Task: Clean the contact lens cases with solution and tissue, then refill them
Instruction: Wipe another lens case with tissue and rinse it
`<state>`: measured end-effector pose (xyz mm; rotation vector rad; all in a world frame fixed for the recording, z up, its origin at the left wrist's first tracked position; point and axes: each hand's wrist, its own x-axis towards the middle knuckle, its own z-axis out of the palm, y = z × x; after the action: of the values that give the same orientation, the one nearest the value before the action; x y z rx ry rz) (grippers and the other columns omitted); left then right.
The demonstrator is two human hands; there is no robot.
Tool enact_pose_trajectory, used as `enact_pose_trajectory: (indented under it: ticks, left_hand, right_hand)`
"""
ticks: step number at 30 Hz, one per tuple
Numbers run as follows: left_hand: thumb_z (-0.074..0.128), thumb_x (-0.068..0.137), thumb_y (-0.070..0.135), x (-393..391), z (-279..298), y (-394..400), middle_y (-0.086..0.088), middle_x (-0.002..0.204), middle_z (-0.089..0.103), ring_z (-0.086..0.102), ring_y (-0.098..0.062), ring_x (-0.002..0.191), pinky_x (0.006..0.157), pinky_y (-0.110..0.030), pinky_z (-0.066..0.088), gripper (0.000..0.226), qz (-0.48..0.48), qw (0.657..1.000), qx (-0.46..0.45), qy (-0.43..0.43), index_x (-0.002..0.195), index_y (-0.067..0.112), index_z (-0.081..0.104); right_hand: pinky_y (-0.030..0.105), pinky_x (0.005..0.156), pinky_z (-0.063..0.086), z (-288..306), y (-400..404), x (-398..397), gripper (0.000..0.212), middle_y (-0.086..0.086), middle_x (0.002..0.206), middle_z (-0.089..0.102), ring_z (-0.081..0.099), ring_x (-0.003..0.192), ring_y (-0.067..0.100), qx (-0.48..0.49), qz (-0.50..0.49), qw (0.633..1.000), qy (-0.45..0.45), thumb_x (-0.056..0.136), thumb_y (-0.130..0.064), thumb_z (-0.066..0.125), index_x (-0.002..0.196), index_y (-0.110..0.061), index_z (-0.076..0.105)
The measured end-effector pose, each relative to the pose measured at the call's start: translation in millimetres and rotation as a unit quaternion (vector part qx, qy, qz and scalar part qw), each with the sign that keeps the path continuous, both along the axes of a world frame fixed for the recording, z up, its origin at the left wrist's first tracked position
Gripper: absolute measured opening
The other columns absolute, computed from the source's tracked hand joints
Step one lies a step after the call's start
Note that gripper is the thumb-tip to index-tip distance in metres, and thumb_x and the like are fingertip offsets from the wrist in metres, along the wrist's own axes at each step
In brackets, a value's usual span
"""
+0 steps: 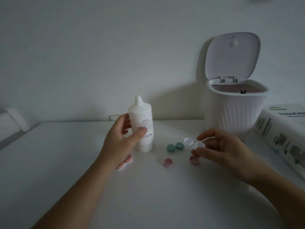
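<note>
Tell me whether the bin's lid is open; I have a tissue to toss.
Open. The bin lid stands raised behind the white bin, and the pink inside shows below it.

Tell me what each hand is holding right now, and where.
Left hand grips the solution bottle round its middle. Right hand pinches the white open case at its right-hand cup.
</note>
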<state>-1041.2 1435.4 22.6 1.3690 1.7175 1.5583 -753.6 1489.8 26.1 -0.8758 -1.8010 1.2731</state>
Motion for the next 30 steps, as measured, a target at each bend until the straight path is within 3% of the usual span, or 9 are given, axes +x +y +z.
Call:
enact_pose_trajectory:
  ticks: [2,5,11,13,15,17,20,25,30]
  left_hand:
    - [0.081,0.07,0.051,1,0,0,0.025,0.111,0.07,0.069,-0.015,0.074,0.042,-0.028,0.043,0.055,-0.018,0.999,-0.029,-0.012,0.119,0.054,0.056]
    - [0.084,0.073,0.041,2,-1,2,0.025,0.109,0.071,0.06,-0.006,0.058,0.039,-0.022,0.037,0.057,-0.022,0.999,-0.036,-0.016,0.119,0.056,0.054]
    - [0.088,0.076,0.027,1,-8,5,0.02,0.108,0.074,0.065,-0.003,0.071,0.039,-0.008,0.038,0.062,-0.025,0.999,-0.02,0.003,0.12,0.054,0.053]
    - [0.09,0.071,0.031,1,-10,7,0.022,0.108,0.074,0.069,0.0,0.086,0.045,-0.009,0.043,0.064,-0.019,0.999,-0.02,0.024,0.12,0.053,0.054]
    - [0.09,0.062,0.043,2,-14,9,0.024,0.108,0.073,0.067,0.006,0.101,0.064,-0.022,0.054,0.068,-0.006,0.999,-0.016,0.047,0.121,0.049,0.055]
    - [0.087,0.054,0.053,4,-17,12,0.025,0.108,0.072,0.066,0.008,0.103,0.084,-0.031,0.057,0.073,0.008,0.998,-0.008,0.064,0.12,0.045,0.057]
    - [0.085,0.052,0.057,5,-17,13,0.027,0.108,0.071,0.066,0.007,0.102,0.09,-0.035,0.058,0.074,0.02,0.996,0.009,0.084,0.12,0.043,0.057]
    - [0.088,0.061,0.044,5,-14,5,0.034,0.114,0.067,0.061,0.011,0.112,0.088,-0.02,0.048,0.073,0.012,0.986,0.064,0.156,0.124,0.05,0.053]
    - [0.092,0.066,0.02,3,-9,0,0.028,0.122,0.062,0.056,0.007,0.118,0.088,-0.002,0.039,0.078,-0.015,0.961,0.119,0.251,0.121,0.058,0.052]
  right_hand:
    - [0.064,0.097,0.046,0,0,1,0.05,0.013,0.09,0.078,0.072,0.095,0.041,0.005,-0.004,1.0,-0.011,0.067,-0.042,0.076,0.108,-0.018,0.062]
    - [0.063,0.1,0.047,0,1,1,0.047,0.01,0.09,0.079,0.075,0.094,0.032,0.002,0.007,1.0,-0.016,0.067,-0.045,0.076,0.105,-0.02,0.065]
    - [0.048,0.096,0.054,-5,4,-1,0.032,0.011,0.088,0.079,0.076,0.091,0.029,0.011,0.027,1.0,-0.005,0.07,-0.04,0.076,0.095,-0.023,0.068]
    - [0.038,0.092,0.055,-5,5,0,0.03,0.012,0.087,0.079,0.076,0.09,0.029,0.011,0.027,1.0,0.006,0.068,-0.04,0.077,0.091,-0.022,0.07]
    - [0.038,0.091,0.055,-7,6,1,0.034,0.016,0.086,0.078,0.076,0.087,0.033,0.005,0.036,0.999,0.012,0.071,-0.036,0.077,0.094,-0.012,0.07]
    - [0.041,0.09,0.056,-8,7,2,0.035,0.019,0.085,0.077,0.075,0.084,0.036,0.002,0.041,0.999,0.01,0.073,-0.032,0.077,0.096,-0.006,0.069]
    - [0.04,0.086,0.058,-9,6,0,0.029,0.021,0.083,0.076,0.073,0.083,0.042,-0.01,0.042,0.999,0.021,0.071,-0.031,0.078,0.09,-0.01,0.069]
    - [0.025,0.082,0.058,-5,5,2,0.027,0.015,0.084,0.078,0.076,0.084,0.033,0.01,0.04,0.999,0.012,0.07,-0.036,0.078,0.091,-0.02,0.075]
    - [0.018,0.085,0.056,3,0,6,0.034,-0.003,0.09,0.08,0.076,0.087,0.013,0.043,0.012,0.999,0.002,0.064,-0.046,0.077,0.095,-0.035,0.079]
